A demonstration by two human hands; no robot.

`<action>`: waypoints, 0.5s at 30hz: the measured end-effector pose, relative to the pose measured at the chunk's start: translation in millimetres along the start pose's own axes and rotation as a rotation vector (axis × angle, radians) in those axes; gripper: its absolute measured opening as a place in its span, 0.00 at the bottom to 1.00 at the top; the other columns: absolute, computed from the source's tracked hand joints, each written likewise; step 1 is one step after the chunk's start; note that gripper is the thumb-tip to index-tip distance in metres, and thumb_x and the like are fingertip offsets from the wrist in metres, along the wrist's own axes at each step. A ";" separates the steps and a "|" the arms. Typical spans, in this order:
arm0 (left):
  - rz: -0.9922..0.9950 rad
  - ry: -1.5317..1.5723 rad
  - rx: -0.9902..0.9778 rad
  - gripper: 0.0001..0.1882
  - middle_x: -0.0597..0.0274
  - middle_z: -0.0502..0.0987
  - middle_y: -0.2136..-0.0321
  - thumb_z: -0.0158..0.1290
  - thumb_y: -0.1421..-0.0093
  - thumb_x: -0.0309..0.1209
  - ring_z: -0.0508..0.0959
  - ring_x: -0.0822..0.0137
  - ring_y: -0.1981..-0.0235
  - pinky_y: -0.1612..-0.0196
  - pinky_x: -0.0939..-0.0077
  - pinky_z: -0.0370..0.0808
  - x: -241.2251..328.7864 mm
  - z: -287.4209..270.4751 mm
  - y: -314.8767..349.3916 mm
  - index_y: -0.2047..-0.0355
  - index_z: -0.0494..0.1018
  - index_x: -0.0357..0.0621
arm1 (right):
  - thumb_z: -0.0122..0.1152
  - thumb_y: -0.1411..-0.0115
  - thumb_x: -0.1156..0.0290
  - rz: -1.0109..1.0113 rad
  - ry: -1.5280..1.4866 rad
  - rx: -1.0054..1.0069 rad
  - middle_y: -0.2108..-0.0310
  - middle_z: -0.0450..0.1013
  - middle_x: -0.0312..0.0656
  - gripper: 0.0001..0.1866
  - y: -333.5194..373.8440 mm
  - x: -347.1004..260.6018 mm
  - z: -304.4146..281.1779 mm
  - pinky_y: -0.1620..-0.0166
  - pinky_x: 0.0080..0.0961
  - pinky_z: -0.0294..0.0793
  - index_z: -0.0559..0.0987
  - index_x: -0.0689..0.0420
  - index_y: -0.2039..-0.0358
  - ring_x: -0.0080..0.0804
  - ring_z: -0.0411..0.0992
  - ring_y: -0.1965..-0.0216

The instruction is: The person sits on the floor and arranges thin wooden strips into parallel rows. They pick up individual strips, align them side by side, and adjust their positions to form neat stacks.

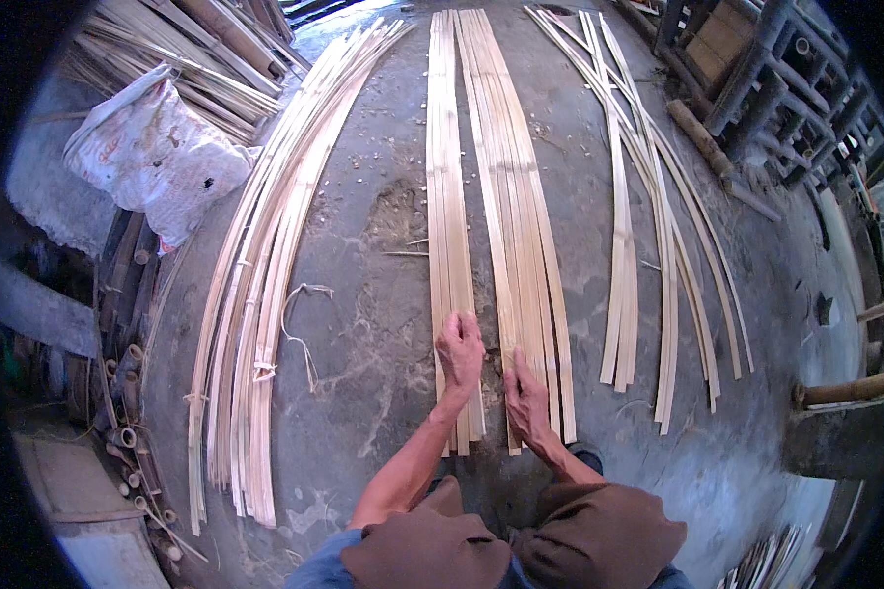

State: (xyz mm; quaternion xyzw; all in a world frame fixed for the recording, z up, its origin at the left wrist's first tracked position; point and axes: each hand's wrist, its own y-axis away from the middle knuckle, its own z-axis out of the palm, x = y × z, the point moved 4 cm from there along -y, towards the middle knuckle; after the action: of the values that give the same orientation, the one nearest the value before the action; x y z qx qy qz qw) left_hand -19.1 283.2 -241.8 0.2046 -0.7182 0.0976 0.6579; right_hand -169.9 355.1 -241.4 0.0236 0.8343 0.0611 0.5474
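Note:
Two flat rows of long, pale bamboo strips lie side by side on the floor in front of me: a narrower left row (448, 216) and a wider right row (521, 226). My left hand (461, 348) is closed, its curled fingers pinching a bamboo strip near the close end of the left row. Lower down, my right hand (527, 398) has its fingers closed at the left edge of the right row, gripping a strip there. How many strips each hand grips is hidden by the fingers.
Left lies a bundle of bamboo strips (265, 294) with thin ties. Loose strips (648, 196) cross each other on the right. A white sack (157, 147) and stacked bamboo stand far left. A dark frame of poles (766, 88) stands far right. Small chips litter the concrete floor (363, 314).

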 end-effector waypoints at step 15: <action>0.037 -0.348 0.058 0.15 0.43 0.72 0.78 0.49 0.34 0.34 0.74 0.50 0.76 0.70 0.54 0.69 -84.1 -70.9 -43.3 0.72 0.70 0.32 | 0.50 0.29 0.70 -0.076 0.003 -0.058 0.79 0.58 0.44 0.28 -10.9 39.3 56.2 0.71 0.28 0.68 0.59 0.54 0.30 0.27 0.61 0.77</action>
State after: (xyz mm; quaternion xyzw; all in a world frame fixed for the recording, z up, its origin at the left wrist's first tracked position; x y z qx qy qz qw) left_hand 67.6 287.3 -322.1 0.2242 -0.8218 0.0933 0.5155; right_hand -133.8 352.8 -300.7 -0.0241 0.8333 0.0647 0.5486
